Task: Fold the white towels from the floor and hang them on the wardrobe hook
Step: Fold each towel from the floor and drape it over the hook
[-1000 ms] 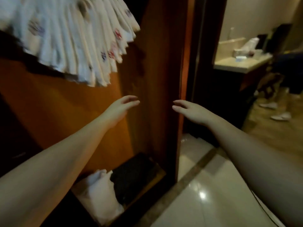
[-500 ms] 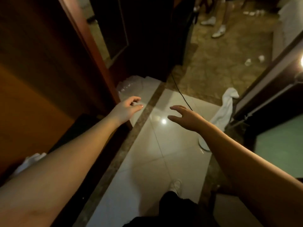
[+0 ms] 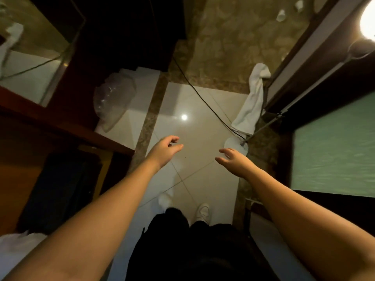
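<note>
Item: our left hand (image 3: 165,150), bare, fingers loosely curled, holding nothing, above glossy pale floor tile (image 3: 194,179).
Item: our right hand (image 3: 233,160), fingers spread and relaxed, likewise holding nothing.
Item: white towel (image 3: 250,102), soft terry, a long rumpled strip lying on the floor against the dark door frame (image 3: 288,63), well ahead of the right hand.
Item: thin black cable (image 3: 203,94), running diagonally across the tile to the towel's near end.
Item: crumpled clear plastic (image 3: 112,100), beside the reddish wooden wardrobe (image 3: 60,122).
Change: half a second ago we looked less steeply down; now the towel sits higher and fuller in view, our white shoes (image 3: 203,210) show, and both hands have dropped nearer the floor.
</note>
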